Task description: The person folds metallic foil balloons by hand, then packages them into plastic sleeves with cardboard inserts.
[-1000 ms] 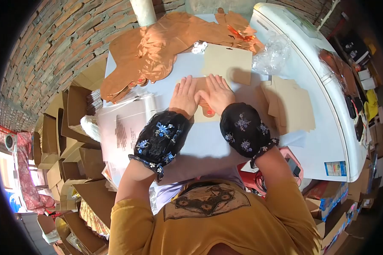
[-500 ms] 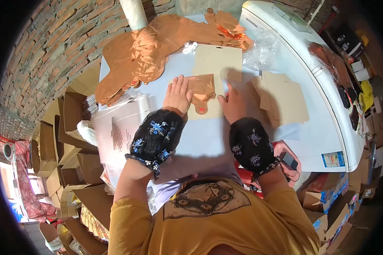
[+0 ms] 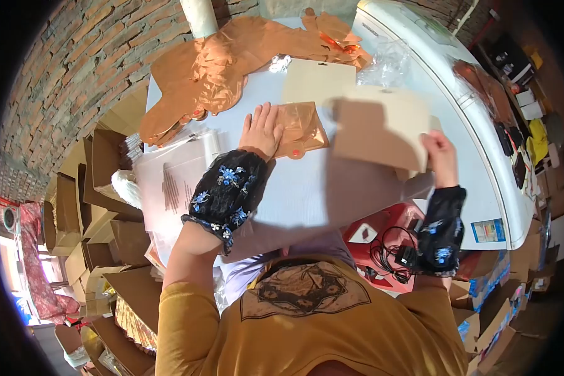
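My left hand (image 3: pixel 262 130) lies flat with fingers stretched at the left edge of an orange-brown foil piece (image 3: pixel 302 125), which has a small red spot at its lower end. With my right hand (image 3: pixel 440 152) I pinch the right edge of a beige card (image 3: pixel 382 128), held over the right part of the table. Another beige card (image 3: pixel 316 80) with a small slot at its top lies behind the foil piece. Much of the card stack at the right is hidden by the held card.
Large orange-brown foil pieces (image 3: pixel 197 78) spread over the table's back left. Clear plastic sleeves (image 3: pixel 172 178) lie at the left, crumpled clear plastic (image 3: pixel 388 62) at the back right. A white appliance (image 3: pixel 476 125) borders the right. Open cardboard boxes (image 3: pixel 109 163) stand left.
My right hand has moved right from beside the foil piece and now has a beige card in it. The foil piece has shifted slightly up. My left hand is almost where it was.
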`<state>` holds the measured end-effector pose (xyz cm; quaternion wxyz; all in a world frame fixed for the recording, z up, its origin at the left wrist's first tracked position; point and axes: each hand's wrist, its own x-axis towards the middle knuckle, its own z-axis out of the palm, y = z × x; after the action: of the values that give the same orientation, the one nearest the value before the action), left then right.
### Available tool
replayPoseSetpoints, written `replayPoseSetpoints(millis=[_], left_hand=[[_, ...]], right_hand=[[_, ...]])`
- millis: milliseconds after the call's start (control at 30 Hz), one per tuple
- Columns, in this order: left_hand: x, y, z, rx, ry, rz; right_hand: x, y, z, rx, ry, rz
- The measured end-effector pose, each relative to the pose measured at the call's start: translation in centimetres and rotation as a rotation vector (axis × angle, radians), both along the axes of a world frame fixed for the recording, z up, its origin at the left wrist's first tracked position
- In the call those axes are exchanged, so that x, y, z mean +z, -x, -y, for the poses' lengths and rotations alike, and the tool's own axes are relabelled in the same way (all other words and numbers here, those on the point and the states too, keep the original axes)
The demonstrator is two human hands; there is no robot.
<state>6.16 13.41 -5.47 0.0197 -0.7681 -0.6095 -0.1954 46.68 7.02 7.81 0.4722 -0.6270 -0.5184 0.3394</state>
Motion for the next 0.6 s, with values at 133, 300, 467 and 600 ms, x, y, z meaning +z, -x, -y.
replayPoseSetpoints(millis=[133, 300, 467, 600], left_hand=[[1.3, -0.2, 0.6, -0.022, 0.024, -0.117], [1.3, -0.2, 0.6, -0.011, 0.069, -0.115], [1.1, -0.1, 0.5, -0.004, 0.073, -0.137], [1.6, -0.2, 0.9, -0.001, 0.068, -0.179]], right_hand=[[-3.5, -8.3, -2.6, -0.11, 0.02, -0.217], [-6.8, -10.5, -4.0, -0.214, -0.019, 0.131], [-3.7, -5.0, -2.4, -0.331, -0.212, 0.887], [-1.5, 4.6, -1.0, -0.019, -0.61, 0.865]])
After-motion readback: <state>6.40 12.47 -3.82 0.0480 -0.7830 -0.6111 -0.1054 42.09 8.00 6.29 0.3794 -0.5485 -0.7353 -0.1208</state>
